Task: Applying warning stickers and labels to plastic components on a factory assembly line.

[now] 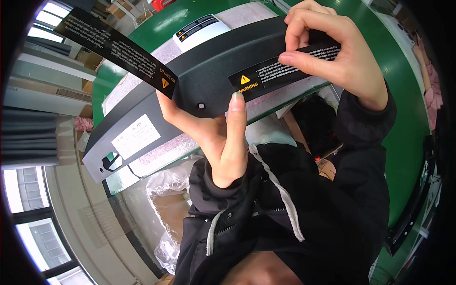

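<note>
A long, curved black plastic panel (pixel 209 61) lies across the table before me. A black warning label (pixel 270 70) with a yellow triangle is held over its right part. My right hand (pixel 349 57) pinches that label's right end between thumb and fingers, and my left thumb meets its lower left corner. A second black warning label (pixel 118 54) hangs from the index finger of my left hand (pixel 213 137), sticking out to the upper left. The left thumb and index finger are spread apart. A white printed label (pixel 136 136) is on the panel's left end.
A white backing sheet (pixel 204 40) with more black labels lies behind the panel. Pinkish padding (pixel 242 15) covers part of the green table (pixel 147 28). A plastic-lined box (pixel 168 204) stands below left. Another black panel (pixel 413 204) lies at the far right.
</note>
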Motion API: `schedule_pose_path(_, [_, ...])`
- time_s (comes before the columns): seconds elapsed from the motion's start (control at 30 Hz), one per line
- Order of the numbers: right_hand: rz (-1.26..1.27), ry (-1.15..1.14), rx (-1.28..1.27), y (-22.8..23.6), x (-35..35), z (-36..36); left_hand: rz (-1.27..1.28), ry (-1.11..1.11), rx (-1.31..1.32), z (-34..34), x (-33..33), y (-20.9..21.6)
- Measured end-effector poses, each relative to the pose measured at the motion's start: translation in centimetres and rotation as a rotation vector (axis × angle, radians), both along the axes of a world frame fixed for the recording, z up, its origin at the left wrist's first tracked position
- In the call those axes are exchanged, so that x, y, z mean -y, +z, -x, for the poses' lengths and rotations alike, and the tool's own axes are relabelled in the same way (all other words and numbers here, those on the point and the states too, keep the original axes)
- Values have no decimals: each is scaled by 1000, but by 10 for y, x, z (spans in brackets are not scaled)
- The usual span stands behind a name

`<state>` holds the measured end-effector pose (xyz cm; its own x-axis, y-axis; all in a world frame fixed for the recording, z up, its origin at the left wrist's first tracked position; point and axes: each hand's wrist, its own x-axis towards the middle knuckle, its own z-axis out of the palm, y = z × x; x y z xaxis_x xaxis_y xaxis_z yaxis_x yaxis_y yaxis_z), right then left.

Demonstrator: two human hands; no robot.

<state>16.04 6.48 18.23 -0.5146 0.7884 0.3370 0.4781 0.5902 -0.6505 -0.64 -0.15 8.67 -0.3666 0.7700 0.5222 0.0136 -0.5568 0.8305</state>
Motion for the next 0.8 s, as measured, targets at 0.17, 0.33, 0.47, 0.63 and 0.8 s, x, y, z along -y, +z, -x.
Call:
schedule_pose_path(0.17, [-304, 262, -206, -28, -38, 6, -18, 68, -131, 3, 0, -4])
schedule_pose_path(0.33, [-900, 739, -561, -53, -70, 9, 22, 48, 5, -5, 2, 2])
schedule_pose_path(0.47, [-841, 742, -564, -54, -69, 5, 12, 55, 39, -9, 0, 1])
schedule_pose_path(0.63, [-493, 420, -453, -40, -42, -10, -60, 109, 55, -11, -5, 0])
schedule_pose_path(0.8, [-61, -43, -283, -15, -4, -31, -86, 62, 111, -12, -5, -2])
